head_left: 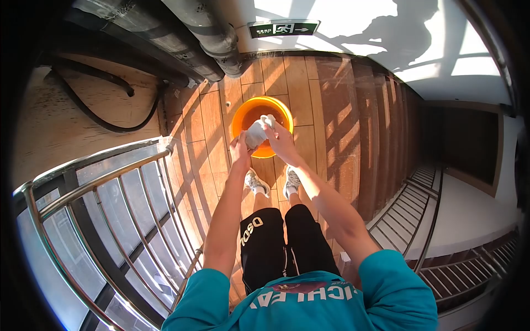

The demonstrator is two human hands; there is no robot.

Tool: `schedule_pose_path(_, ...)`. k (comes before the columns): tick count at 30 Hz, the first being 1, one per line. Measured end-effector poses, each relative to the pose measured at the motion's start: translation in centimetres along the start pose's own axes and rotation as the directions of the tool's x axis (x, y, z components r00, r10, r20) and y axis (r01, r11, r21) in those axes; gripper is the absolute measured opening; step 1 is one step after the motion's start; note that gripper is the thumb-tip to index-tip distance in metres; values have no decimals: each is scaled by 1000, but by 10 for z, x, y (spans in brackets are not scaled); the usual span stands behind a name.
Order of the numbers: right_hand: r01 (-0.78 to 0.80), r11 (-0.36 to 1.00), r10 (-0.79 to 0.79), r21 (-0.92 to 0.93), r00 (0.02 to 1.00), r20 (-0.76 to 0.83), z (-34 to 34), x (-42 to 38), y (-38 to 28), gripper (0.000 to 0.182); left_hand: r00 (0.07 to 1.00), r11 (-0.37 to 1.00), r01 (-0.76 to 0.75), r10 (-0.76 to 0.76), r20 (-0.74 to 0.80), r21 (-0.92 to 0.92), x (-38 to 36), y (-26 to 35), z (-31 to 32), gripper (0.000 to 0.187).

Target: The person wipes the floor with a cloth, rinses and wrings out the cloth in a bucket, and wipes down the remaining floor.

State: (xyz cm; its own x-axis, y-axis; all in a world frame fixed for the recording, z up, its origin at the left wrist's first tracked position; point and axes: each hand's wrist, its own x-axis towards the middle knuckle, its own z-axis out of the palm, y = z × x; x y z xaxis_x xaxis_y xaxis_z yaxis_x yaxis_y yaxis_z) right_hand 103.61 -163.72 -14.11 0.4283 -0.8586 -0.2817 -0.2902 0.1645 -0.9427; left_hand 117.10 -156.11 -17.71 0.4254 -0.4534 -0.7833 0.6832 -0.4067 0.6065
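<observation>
A bunched whitish cloth (257,134) is held between my two hands, over the near half of an orange-yellow bucket (239,112). My left hand (240,150) grips the cloth's lower left end, its fingers closed. At the upper right end, my right hand (281,142) has its fingers wrapped round the cloth. The bucket stands on the floor just ahead of my shoes, and its inside looks brownish; what it contains is partly hidden by the cloth and hands.
Brown tiled floor (207,132) surrounds the bucket. Stairs (359,110) lie to the right, with a metal railing (408,204) beside them. Another railing (105,193) runs along windows on the left. Thick dark pipes (204,33) and a black hose (110,126) are at the upper left.
</observation>
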Motion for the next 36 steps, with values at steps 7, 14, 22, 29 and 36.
schedule_pose_path(7, 60, 961, -81, 270, 995, 65, -16, -29, -47, 31, 995, 996, 86, -86, 49, -17, -41, 35, -19, 44)
schedule_pose_path(14, -12, 998, 7, 68, 998, 63, -22, -32, -100, 34, 996, 830, -79, 85, 16, 553, -88, 74, -28, 62)
schedule_pose_path(22, 197, 979, -196, -59, 980, 27, -18, -26, -123, 35, 776, 308, -239, 631, -10, 921, -131, 102, -34, 47)
schedule_pose_path(29, 314, 948, -315, -52, 949, -6, -27, -41, -168, 33, 459, 78, -644, 835, 303, 761, -186, 123, 8, 41)
schedule_pose_path(36, 278, 958, -277, -75, 960, 26, -48, -35, -170, 32, 619, 440, -761, 712, 332, 477, -184, 128, 14, 25)
